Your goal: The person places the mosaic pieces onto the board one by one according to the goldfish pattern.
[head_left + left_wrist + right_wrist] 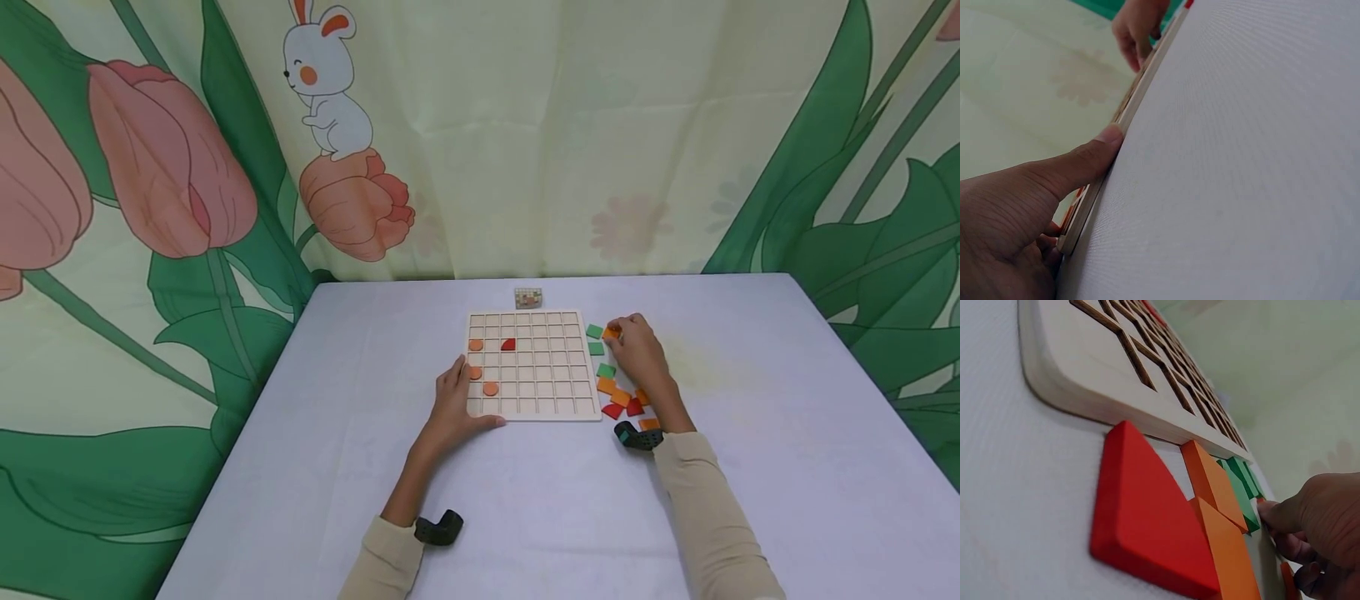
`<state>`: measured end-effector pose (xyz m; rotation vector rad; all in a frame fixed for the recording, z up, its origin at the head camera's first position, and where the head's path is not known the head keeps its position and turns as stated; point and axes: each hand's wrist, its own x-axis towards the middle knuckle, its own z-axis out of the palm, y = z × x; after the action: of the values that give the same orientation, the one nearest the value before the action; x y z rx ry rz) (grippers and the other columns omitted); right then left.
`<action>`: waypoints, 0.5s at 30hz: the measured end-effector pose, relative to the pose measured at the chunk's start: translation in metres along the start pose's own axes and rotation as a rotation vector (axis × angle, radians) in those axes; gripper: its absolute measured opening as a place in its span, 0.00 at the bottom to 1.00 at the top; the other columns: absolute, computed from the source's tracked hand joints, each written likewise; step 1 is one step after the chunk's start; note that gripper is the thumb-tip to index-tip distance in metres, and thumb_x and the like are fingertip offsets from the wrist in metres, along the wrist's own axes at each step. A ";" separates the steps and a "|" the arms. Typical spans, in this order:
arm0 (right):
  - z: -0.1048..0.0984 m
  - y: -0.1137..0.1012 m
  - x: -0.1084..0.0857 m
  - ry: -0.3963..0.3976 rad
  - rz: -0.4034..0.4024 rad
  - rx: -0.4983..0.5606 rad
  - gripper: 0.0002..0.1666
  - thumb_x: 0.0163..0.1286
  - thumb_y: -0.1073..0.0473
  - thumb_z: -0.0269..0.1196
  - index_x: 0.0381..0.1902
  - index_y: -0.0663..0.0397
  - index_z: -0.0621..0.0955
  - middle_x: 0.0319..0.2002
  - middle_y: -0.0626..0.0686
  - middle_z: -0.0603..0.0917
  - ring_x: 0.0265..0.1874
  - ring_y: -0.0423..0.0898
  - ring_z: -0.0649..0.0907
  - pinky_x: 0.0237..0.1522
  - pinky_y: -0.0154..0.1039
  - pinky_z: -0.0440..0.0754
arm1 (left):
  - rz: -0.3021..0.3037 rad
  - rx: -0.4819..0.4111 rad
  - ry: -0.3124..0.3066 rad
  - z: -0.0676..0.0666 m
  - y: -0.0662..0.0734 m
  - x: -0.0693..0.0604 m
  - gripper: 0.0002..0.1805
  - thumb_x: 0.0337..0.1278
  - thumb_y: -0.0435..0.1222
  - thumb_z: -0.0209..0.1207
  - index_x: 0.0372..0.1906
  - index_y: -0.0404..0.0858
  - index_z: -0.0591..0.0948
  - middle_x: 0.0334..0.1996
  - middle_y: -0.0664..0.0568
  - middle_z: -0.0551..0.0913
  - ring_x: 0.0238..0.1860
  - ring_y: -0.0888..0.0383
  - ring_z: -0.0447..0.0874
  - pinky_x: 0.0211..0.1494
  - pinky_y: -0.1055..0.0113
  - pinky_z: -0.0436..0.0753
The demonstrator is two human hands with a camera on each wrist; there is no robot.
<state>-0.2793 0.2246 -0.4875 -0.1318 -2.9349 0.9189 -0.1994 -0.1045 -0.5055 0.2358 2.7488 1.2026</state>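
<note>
A pale wooden grid board (547, 364) lies flat on the table. My left hand (452, 410) holds its near left corner, thumb (1094, 153) along the front edge and fingers at the left edge. Three orange round pieces (491, 388) and one red quarter-round piece (508, 344) sit in its cells. Beyond the board's right side my right hand (637, 346) pinches an orange tile (611, 332) with thumb and fingertips. Near that hand lie green tiles (606, 371), orange tiles (620, 398) and red quarter-round pieces (1147, 519); its wrist partly covers some.
A small patterned card or block (528, 297) stands behind the board's far edge. A white cloth covers the table (300, 492), and a printed curtain (525, 150) hangs behind it. Each wrist wears a black device (439, 529).
</note>
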 end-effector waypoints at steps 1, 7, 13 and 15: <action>0.000 0.000 0.000 -0.004 0.004 0.002 0.22 0.80 0.64 0.61 0.66 0.70 0.79 0.63 0.71 0.74 0.56 0.63 0.77 0.66 0.58 0.83 | -0.003 -0.002 0.000 0.000 0.000 0.000 0.69 0.47 0.49 0.82 0.86 0.35 0.50 0.88 0.41 0.46 0.84 0.38 0.47 0.81 0.42 0.68; 0.001 -0.001 0.000 -0.014 0.028 0.008 0.20 0.81 0.64 0.60 0.64 0.71 0.80 0.63 0.69 0.73 0.56 0.62 0.77 0.67 0.57 0.82 | -0.007 -0.027 0.014 0.000 -0.001 -0.001 0.69 0.47 0.49 0.82 0.86 0.35 0.51 0.88 0.41 0.46 0.84 0.38 0.48 0.81 0.41 0.68; 0.000 -0.003 -0.003 -0.031 0.040 -0.010 0.19 0.82 0.64 0.58 0.64 0.71 0.78 0.63 0.69 0.72 0.55 0.62 0.77 0.66 0.56 0.82 | -0.005 -0.026 0.007 0.001 0.000 -0.001 0.69 0.47 0.49 0.82 0.87 0.36 0.50 0.88 0.42 0.46 0.84 0.38 0.47 0.81 0.42 0.68; 0.000 -0.003 -0.004 -0.029 0.034 -0.013 0.19 0.82 0.64 0.58 0.64 0.71 0.77 0.63 0.69 0.71 0.55 0.62 0.77 0.65 0.56 0.82 | -0.004 -0.024 0.008 0.000 0.000 -0.001 0.69 0.47 0.50 0.82 0.87 0.37 0.50 0.88 0.42 0.45 0.84 0.38 0.47 0.81 0.42 0.68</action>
<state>-0.2755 0.2217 -0.4860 -0.1706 -2.9751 0.9135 -0.1986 -0.1048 -0.5057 0.2233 2.7384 1.2374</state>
